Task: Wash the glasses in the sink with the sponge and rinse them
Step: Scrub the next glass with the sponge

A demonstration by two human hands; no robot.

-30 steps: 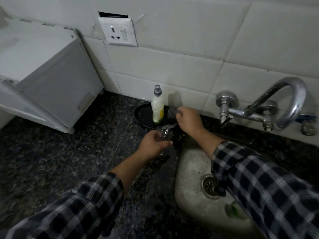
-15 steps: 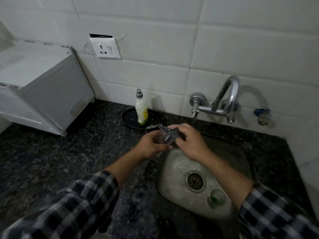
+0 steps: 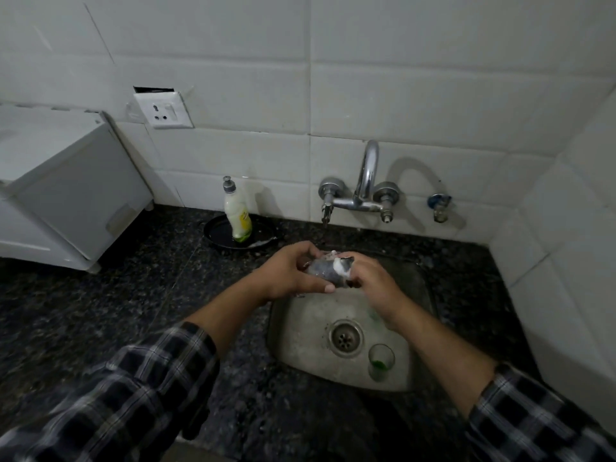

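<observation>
My left hand grips a clear glass lying sideways above the back edge of the steel sink. My right hand presses a foamy sponge into the glass's mouth; most of the sponge is hidden by my fingers. A second small glass with a green residue at its bottom stands upright in the sink, right of the drain.
A chrome tap is mounted on the tiled wall above the sink. A dish-soap bottle stands on a black dish on the dark granite counter. A white appliance fills the left; a wall socket sits above.
Both hands carried the glass from beside the soap bottle to over the sink. White foam now shows on the sponge at the glass's mouth. My view shifted right, centring the sink.
</observation>
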